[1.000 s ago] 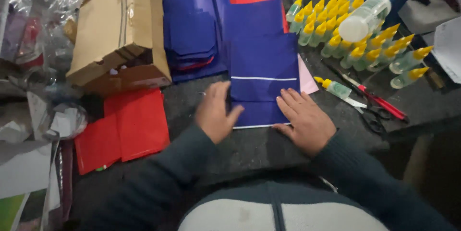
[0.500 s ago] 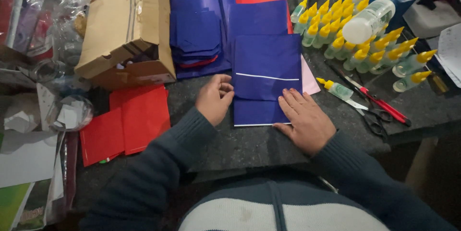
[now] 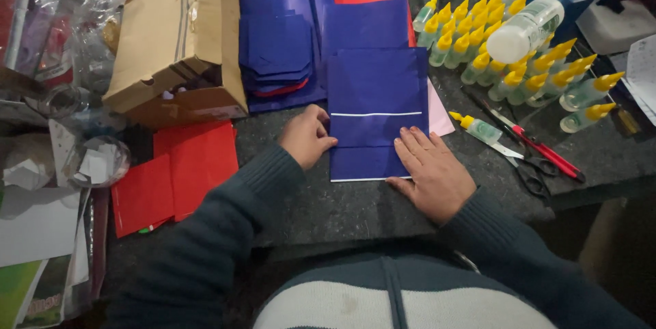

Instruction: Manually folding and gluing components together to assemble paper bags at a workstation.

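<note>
A folded blue paper sheet (image 3: 376, 114) lies flat on the dark tabletop (image 3: 328, 206), long axis running away from the person. The left hand (image 3: 307, 136), curled, touches its left edge; the right hand (image 3: 430, 172), fingers spread flat, presses its lower right corner. Neither grip clamps anything. Since earlier, the left hand has drawn off the sheet to its edge.

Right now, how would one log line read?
left hand: at blue paper edge | right hand: flat on corner | scissors: right, untouched
</note>
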